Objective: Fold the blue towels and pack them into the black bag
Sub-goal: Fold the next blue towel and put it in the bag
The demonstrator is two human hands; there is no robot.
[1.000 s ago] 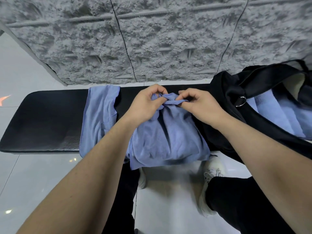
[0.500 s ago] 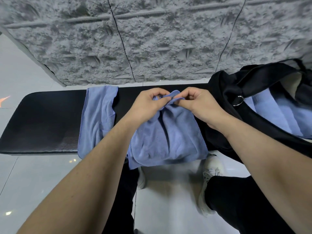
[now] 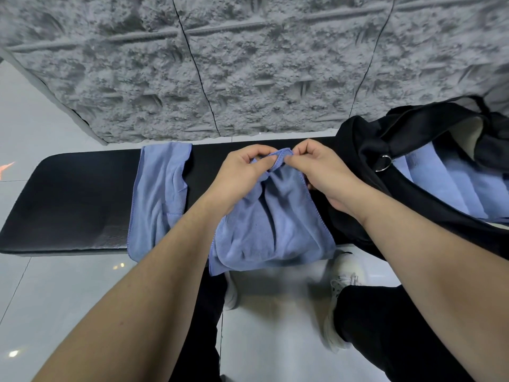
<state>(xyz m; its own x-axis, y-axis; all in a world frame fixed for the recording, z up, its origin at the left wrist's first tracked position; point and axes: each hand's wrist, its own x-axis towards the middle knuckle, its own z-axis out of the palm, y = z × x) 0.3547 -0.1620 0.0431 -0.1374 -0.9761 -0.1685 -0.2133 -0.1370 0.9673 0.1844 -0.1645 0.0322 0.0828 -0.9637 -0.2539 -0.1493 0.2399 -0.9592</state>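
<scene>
Lying across the left half of the black padded table [image 3: 68,205], a flat blue cloth towel [image 3: 158,199] drapes over the near edge. At the table's middle, a crumpled blue microfibre towel [image 3: 270,227] hangs past the near edge; the left hand [image 3: 242,175] and right hand [image 3: 319,172] both pinch its far hem, bunched between them. On the right end, an open black fabric bag [image 3: 385,150] holds folded blue towels [image 3: 451,186].

Both forearms are reaching forward, the left hand [image 3: 242,172] and right hand [image 3: 321,168] pinching with curled fingers, fingertips nearly meeting.
</scene>
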